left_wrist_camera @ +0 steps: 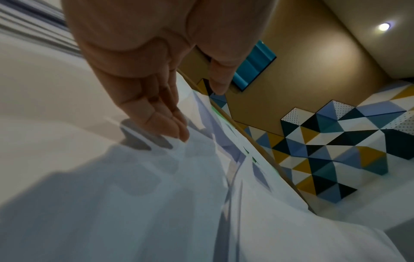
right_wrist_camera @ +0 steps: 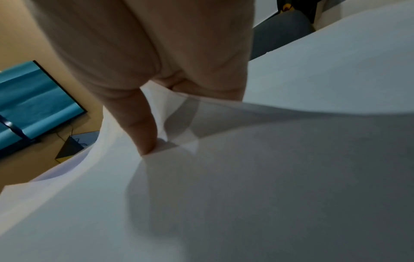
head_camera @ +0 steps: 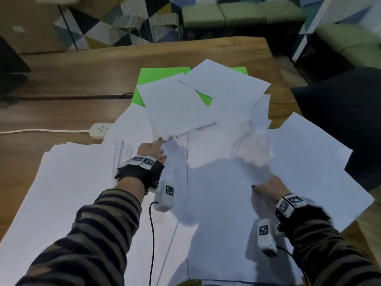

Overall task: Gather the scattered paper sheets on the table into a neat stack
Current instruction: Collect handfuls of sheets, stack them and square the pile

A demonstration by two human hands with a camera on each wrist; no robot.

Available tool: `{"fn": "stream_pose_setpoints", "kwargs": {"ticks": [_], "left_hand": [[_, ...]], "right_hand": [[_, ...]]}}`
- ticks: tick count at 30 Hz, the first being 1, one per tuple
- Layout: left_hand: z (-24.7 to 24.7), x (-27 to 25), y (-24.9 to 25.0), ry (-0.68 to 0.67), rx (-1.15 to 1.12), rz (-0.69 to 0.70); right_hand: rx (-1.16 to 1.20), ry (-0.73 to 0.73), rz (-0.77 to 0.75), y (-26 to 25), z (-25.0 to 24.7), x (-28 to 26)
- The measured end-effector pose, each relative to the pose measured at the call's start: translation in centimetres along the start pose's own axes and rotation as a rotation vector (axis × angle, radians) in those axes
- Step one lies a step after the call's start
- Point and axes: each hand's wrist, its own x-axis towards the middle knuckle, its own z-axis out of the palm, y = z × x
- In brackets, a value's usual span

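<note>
1. Left hand point(head_camera: 151, 150): reaches forward over the paper sheets point(head_camera: 206, 141), fingers point(left_wrist_camera: 165, 124) straight and close together, tips touching a white sheet; thumb point(left_wrist_camera: 220, 78) held apart above the paper. Nothing gripped.
2. Right hand point(head_camera: 268, 186): thumb point(right_wrist_camera: 143, 124) pressed on top of a sheet that curls up over the other fingers, which lie hidden beneath it. It pinches that lifted sheet point(head_camera: 233, 157), which is blurred in the head view.
3. Both wrists carry black straps with white marker blocks; striped sleeves point(head_camera: 99, 230) behind them.
4. Paper sheets: white, spread loosely over the near and middle of the desk point(head_camera: 61, 79), overlapping at many angles. A squarer pile point(head_camera: 68, 182) lies at near left, its edges fanned. More sheets fan out at right, past the desk edge.
5. Green sheets point(head_camera: 156, 77) lie under the far white ones, partly covered.
6. White power strip point(head_camera: 100, 130) with its cord sits on the desk at left, its right end touching the paper.
7. Dark cable point(head_camera: 72, 97) runs across the desk further back.
8. Beyond: patterned triangle wall panels point(left_wrist_camera: 336, 141), green seats point(head_camera: 226, 13).
</note>
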Motion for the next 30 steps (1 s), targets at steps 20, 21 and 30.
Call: {"fn": "stream_pose_setpoints", "kwargs": {"ticks": [20, 21, 30], "left_hand": [[2.1, -4.5, 0.7, -0.216, -0.075, -0.016], [1.7, -5.4, -0.5, -0.245, 0.000, -0.040], [-0.1, -10.4, -7.4, -0.570, 0.438, -0.220]], "right_hand": [[0.187, -0.044, 0.136, -0.2, 0.4, 0.6], [0.220, -0.032, 0.144, -0.2, 0.3, 0.6], [0.481, -0.090, 0.114, -1.9, 0.2, -0.5]]}}
